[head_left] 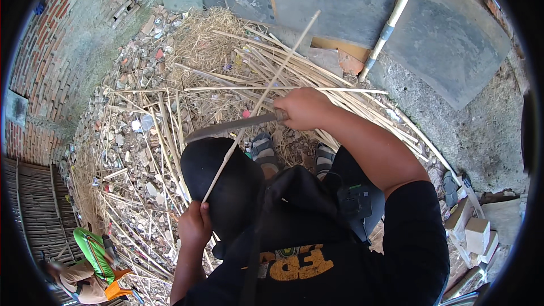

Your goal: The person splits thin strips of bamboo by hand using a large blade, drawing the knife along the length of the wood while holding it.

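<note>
My left hand [194,224] is closed around the lower end of a long, thin bamboo strip [281,69]. The strip slants up and away to the right, past my black-clad left knee [218,167]. In my right hand [307,107] is the handle of a machete [232,127], gripped with the fingers wrapped round it. Its long, dark blade points left and crosses the strip above the knee; whether the edge touches the strip, I cannot tell. My sandalled feet [263,150] rest on the ground beneath.
Long bamboo strips [334,99] lie piled ahead and to the right; more are scattered at left over rubble [130,147]. Dry straw [209,34] lies beyond. A pale pole [391,25] leans by grey panels. Another person [90,272] is at lower left, wooden blocks [477,235] at right.
</note>
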### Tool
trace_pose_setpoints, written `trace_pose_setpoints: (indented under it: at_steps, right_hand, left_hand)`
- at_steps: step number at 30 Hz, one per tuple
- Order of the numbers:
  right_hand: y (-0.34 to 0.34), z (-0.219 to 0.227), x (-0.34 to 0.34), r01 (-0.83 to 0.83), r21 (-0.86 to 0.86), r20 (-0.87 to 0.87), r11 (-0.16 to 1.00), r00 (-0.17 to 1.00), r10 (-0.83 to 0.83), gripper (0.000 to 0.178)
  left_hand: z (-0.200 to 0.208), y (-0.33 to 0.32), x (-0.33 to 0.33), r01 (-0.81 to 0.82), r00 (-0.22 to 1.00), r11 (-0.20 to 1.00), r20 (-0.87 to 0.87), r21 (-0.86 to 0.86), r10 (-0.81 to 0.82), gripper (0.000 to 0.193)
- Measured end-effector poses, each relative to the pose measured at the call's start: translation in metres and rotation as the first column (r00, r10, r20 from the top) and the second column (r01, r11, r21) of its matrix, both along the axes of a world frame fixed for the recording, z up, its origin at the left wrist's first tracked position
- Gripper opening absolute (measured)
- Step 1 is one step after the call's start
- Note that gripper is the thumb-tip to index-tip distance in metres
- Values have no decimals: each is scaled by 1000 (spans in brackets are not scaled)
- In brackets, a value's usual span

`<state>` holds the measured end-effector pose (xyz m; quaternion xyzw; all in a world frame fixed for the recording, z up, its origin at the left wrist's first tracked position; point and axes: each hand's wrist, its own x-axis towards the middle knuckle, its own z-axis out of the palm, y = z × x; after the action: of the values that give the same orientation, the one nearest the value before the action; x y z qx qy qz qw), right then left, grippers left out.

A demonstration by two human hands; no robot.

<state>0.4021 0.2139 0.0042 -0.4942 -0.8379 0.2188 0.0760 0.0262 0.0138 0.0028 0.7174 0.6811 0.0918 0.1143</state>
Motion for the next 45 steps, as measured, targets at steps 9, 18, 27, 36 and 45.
trace_pose_setpoints:
  at_steps: [9,18,27,36,45]
  right_hand:
    - [6,-16,-4,101,48,-65,994,993,-97,28]
    - [23,-21,19,206,-32,-98,978,973,-208,31]
    - [21,-22,22,168,-96,-100,981,979,-177,23]
    - [24,-26,23,194,-46,-97,980,975,-198,28]
    - [9,-19,9,145,1,-121,989,982,-144,33]
  left_hand:
    - [-4,3,-7,24,999,1000,-46,13,-24,31]
    - [-9,0,-3,-26,996,1000,-87,11,27,30]
    - [-10,2,4,-26,982,998,-186,60,37,29]
    - [-12,4,3,-1,984,997,-179,77,15,29]
    - [-17,9,-3,-3,997,1000,-72,9,3,28]
